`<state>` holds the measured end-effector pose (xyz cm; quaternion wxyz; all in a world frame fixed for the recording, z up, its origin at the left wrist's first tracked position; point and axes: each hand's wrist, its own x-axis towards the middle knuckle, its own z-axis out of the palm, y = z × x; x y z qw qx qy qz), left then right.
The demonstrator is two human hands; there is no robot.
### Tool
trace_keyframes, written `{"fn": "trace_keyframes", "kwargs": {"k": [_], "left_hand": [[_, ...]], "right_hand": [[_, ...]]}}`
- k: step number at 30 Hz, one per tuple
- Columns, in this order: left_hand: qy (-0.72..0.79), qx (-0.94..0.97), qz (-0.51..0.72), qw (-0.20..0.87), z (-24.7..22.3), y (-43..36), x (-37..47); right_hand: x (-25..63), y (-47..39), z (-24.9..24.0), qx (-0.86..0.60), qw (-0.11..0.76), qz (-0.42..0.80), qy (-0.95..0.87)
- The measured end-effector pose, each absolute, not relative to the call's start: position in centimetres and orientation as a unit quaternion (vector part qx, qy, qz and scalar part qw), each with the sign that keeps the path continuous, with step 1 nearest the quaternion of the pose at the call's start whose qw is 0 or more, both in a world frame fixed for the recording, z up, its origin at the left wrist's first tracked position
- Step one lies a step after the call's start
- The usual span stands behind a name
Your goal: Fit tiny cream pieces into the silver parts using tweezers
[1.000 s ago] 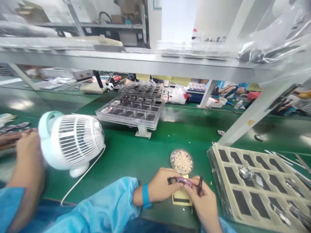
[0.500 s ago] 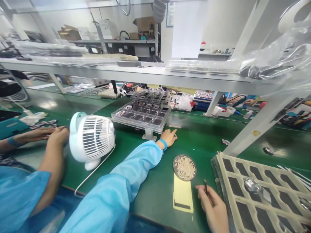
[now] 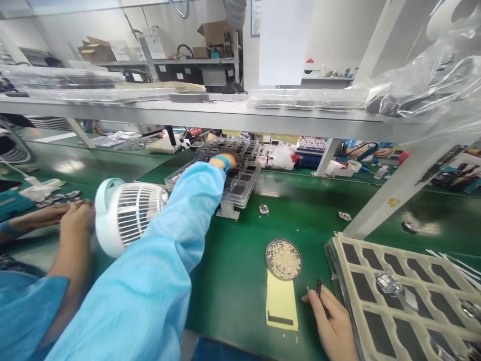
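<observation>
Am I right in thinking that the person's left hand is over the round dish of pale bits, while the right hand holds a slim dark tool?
Not quite: the head view shows the left hand over the clear trays, not the round dish. The right hand does hold a slim dark tool.

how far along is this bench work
Probably done: the small part beside the tray stand. In hand: a dark tool in the right hand; the left hand is over the clear trays. Apparently left: pale bits in the round dish; total unclear.
</observation>
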<state>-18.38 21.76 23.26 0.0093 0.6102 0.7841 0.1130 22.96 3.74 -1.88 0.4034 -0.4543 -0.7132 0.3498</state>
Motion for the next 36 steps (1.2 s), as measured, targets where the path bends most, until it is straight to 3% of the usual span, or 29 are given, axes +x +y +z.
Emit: {"fn": "trace_keyframes", "kwargs": {"k": [7, 11, 14, 17, 21, 24, 28, 36], "left_hand": [[0.788, 0.61, 0.078, 0.01, 22.3, 23.9, -20.4], [0.772, 0.61, 0.171, -0.061, 22.6, 21.9, -19.3], [0.692, 0.632, 0.344, -0.06, 22.0, 17.8, -15.8], [0.53, 0.684, 0.466, 0.185, 19.0, 12.1, -10.1], [0.437, 0.605, 0.433, 0.505, 11.3, 5.7, -3.4], [0.458, 0.502, 0.377, 0.629, 5.4, 3.6, -1.4], [0.492, 0.506, 0.364, 0.607, 1.3, 3.3, -1.8], [0.511, 0.66, 0.29, 0.468, 1.1, 2.7, -2.9]], "right_hand": [[23.3, 3.7, -3.1, -0.549, 0.418, 0.439, -0.576], [23.0, 3.7, -3.0, -0.522, 0.448, 0.473, -0.55], [22.9, 3.6, -2.7, -0.5, 0.457, 0.476, -0.562], [22.9, 3.4, -2.4, -0.465, 0.463, 0.475, -0.586], [22.9, 3.4, -2.1, -0.395, 0.46, 0.478, -0.635], [22.7, 3.4, -1.7, -0.359, 0.431, 0.484, -0.672], [21.8, 3.0, -1.0, -0.352, 0.374, 0.492, -0.703], [20.0, 2.2, -0.5, -0.334, 0.321, 0.502, -0.73]]}}
